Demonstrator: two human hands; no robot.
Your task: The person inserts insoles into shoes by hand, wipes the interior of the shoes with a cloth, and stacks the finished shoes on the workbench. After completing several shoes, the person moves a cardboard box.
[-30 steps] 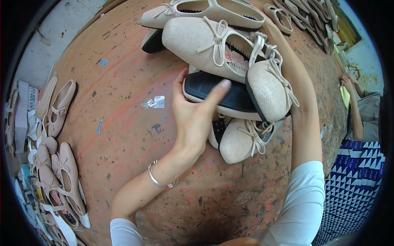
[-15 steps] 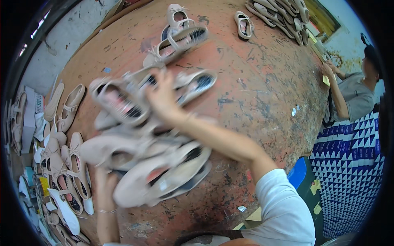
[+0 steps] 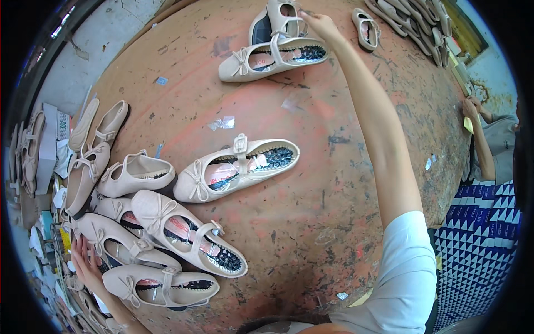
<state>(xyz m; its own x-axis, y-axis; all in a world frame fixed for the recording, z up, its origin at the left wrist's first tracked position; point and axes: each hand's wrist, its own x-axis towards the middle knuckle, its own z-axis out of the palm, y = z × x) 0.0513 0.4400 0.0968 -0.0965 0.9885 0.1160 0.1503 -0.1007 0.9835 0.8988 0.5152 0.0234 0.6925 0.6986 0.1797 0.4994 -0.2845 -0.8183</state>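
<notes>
**Mia:** In the head view, where is the right hand?

**Ben:** It is stretched far out, at the top of the round, worn, reddish-brown tabletop. Its fingers touch the back end of a beige flat shoe with a bow and a strap. A second beige shoe lies just behind that one, touching it.

**Mia:** Is that hand holding the shoe?

**Ben:** The fingers are bent down onto the shoes, but I cannot tell if they grip one or only touch.

**Mia:** And the left hand?

**Ben:** It is low on the left, at the edge of the tabletop. It is open, with its fingers spread flat. It rests by a bunch of beige bow shoes lying close together. It holds nothing.

**Mia:** What is in the middle?

**Ben:** One beige strap shoe with a buckle lies alone there, bow end to the left. A bit of clear plastic wrap lies near it.

**Mia:** Anything else?

**Ben:** A row of more beige shoes sits at the top right. Another person's arm rests on the right edge. Some more shoes lie on the left.
</notes>
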